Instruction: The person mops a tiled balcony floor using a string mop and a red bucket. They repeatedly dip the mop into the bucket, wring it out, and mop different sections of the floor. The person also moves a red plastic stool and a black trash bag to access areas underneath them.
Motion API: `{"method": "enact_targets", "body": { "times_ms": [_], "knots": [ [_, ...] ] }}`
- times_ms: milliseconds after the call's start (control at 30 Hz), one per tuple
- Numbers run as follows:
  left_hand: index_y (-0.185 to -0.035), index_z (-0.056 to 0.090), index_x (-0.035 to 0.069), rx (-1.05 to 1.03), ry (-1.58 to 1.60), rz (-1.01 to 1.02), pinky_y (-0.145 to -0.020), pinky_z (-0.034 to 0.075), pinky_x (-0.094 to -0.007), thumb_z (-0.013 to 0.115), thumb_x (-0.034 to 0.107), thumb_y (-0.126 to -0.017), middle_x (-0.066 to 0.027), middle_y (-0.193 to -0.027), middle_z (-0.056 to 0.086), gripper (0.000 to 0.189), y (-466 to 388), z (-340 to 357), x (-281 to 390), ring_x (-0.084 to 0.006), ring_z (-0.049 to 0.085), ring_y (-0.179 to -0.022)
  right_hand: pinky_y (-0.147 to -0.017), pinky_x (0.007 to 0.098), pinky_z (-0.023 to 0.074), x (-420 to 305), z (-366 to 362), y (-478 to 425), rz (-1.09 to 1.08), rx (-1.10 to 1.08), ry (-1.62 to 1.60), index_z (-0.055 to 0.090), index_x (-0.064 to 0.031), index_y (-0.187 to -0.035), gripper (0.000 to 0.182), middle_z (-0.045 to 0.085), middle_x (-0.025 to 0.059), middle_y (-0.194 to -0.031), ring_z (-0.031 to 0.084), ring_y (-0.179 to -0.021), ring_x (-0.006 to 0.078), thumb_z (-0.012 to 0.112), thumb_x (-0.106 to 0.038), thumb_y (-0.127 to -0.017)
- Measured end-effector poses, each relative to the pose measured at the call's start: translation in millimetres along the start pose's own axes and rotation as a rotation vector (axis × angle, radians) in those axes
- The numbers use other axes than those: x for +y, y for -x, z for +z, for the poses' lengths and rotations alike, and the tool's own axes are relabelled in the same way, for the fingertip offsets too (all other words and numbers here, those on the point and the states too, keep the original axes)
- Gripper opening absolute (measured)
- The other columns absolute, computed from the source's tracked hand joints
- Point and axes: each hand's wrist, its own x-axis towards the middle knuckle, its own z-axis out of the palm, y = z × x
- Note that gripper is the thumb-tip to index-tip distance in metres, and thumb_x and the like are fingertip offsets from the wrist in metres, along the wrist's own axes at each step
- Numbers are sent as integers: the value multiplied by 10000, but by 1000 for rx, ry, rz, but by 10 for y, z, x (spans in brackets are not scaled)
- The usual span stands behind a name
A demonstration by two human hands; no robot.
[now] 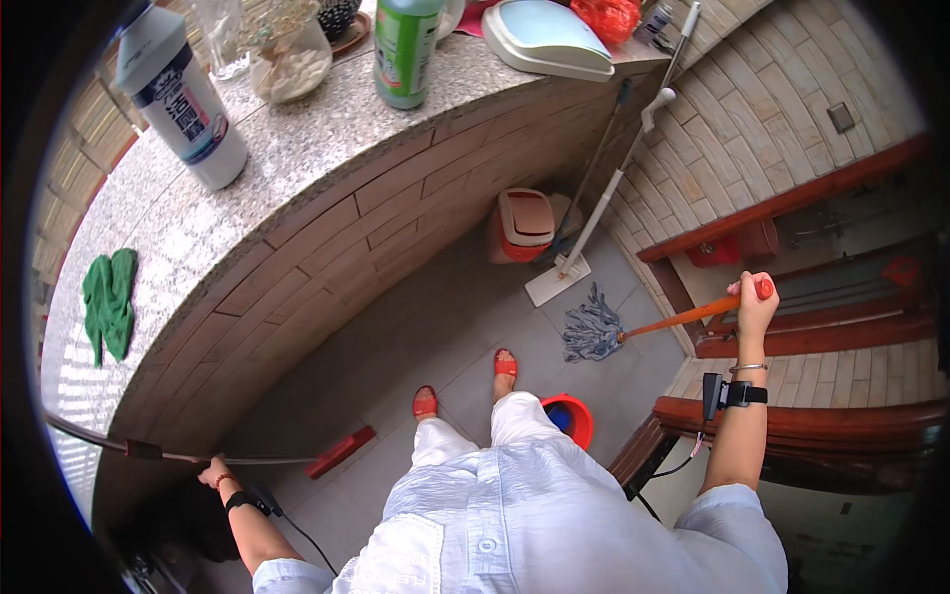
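Note:
At the right, my right hand (pixel 755 301) is closed around the top of the orange handle of a string mop (pixel 592 327), whose grey-blue strands rest on the tiled floor. My left hand (pixel 214 472), low at the left, grips the metal pole of a red-headed floor broom or squeegee (pixel 341 451); its head lies on the floor. A red bucket (pixel 579 417) with something blue inside stands beside my right leg. A white flat mop (pixel 558 281) leans by the wall, next to a red and white lidded bin (pixel 524 223).
A curved granite counter (pixel 297 156) runs along the left and top. On it are a green cloth (pixel 110 304), a white bottle (pixel 189 111), a green bottle (pixel 404 52), a glass bowl of stones (pixel 288 63) and a lidded box (pixel 545 37). Wooden door frames (pixel 787 423) edge the right.

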Motion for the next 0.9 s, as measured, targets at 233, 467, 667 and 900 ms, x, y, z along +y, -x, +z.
{"method": "enact_targets", "body": {
  "times_ms": [233, 467, 667, 900],
  "knots": [
    [-1237, 494, 26, -780, -287, -168, -713, 500, -605, 566, 226, -836, -220, -1228, 499, 454, 1111, 573, -466, -405, 587, -812, -513, 290, 483, 353, -495, -177, 11, 368, -163, 436, -58, -706, 252, 482, 41, -540, 479, -462, 116, 559, -99, -922],
    [-1144, 514, 54, -1172, -367, 262, -660, 516, -426, 539, 73, -884, -23, -654, 565, 261, 3800, 913, 731, -233, 675, -709, -403, 248, 388, 903, -992, -1090, -66, 552, -195, 457, -63, -724, 260, 460, 13, -536, 429, -405, 89, 612, -169, -904],
    [-1218, 466, 32, -1074, -358, 377, -662, 508, -367, 615, 61, -842, -75, -821, 634, 406, 5147, 1445, 1116, -199, 649, -727, -427, 237, 390, 2614, -1029, -2086, 59, 512, -177, 479, -79, -676, 327, 484, 2, -533, 452, -432, 87, 663, -259, -879],
    [-1232, 478, 38, -1158, -518, 409, -689, 507, -365, 642, 128, -851, -79, -835, 652, 424, 6915, 1378, 1447, -206, 671, -758, -340, 254, 340, 3727, -1616, -3097, 310, 604, -225, 383, -91, -591, 328, 420, 7, -459, 435, -348, 108, 571, -115, -858]
  ]
}}
